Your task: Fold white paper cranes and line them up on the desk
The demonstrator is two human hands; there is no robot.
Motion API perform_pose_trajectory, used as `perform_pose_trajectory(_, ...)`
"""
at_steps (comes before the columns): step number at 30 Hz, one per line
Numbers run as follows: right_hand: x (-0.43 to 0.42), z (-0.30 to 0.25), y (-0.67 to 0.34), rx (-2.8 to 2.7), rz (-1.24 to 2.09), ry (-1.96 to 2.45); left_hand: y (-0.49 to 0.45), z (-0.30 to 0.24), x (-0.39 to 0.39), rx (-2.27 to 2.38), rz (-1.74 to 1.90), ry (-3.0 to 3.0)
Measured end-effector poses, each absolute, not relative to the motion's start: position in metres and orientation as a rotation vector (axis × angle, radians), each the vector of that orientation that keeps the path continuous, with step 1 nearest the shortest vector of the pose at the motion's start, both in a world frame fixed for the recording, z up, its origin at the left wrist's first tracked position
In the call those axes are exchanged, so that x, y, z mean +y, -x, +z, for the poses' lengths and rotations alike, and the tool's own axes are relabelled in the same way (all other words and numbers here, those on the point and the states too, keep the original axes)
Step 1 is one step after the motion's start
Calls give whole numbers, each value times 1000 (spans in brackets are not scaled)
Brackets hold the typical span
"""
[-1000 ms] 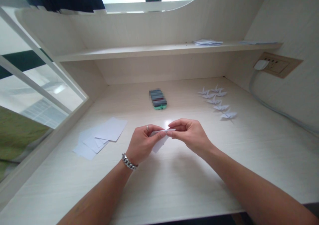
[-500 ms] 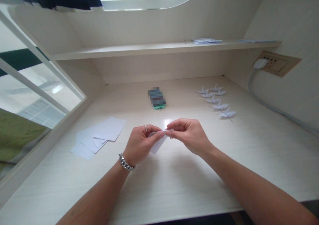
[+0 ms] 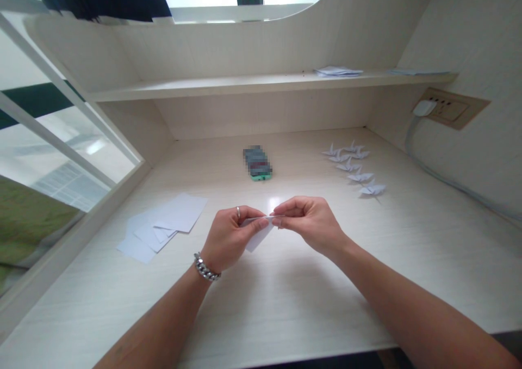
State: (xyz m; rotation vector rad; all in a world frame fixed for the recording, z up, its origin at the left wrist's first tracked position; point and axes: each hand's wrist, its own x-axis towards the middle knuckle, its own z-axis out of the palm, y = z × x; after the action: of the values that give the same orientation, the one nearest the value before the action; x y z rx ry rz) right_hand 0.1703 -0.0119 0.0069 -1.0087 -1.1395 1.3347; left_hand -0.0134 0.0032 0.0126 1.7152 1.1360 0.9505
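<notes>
A small folded sheet of white paper [image 3: 258,238] is held above the desk, in front of me. My left hand [image 3: 230,235], with a ring and a chain bracelet, pinches it from the left between thumb and fingers. From the right, my right hand [image 3: 310,222] grips the paper's upper edge with thumb and fingertips, close to the left thumb. The fingers cover much of the paper, so its exact folds are hidden. Several white paper cranes [image 3: 361,177] stand at the back right. Loose white paper sheets [image 3: 181,212] lie overlapping to the left of my left hand.
A pixelated dark object with a green end [image 3: 261,176] lies at the middle back of the desk [image 3: 318,314]. Above runs a shelf [image 3: 228,86] bearing a paper stack [image 3: 338,72]. A plug with a grey cable [image 3: 440,179] hangs from the right wall socket [image 3: 460,110].
The view has tilted up very slightly. Both hands keep their hold on the folded paper, with hardly any visible movement.
</notes>
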Motion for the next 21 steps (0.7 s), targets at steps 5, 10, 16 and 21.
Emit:
perform_pose_trajectory(5,-12,7,-169,-1134,1340,990,13,15,3,1141,965,-1736)
perform_pose_trajectory(10,-12,7,-169,-1137,1339,974,13,16,3,1143,959,-1742)
perform_pose_trajectory(16,-11,9,-170,-1117,1356,1008,13,16,3,1157,954,-1743)
perform_pose_trajectory(21,-10,8,-172,-1138,1374,1011,14,18,3,1210,969,-1751)
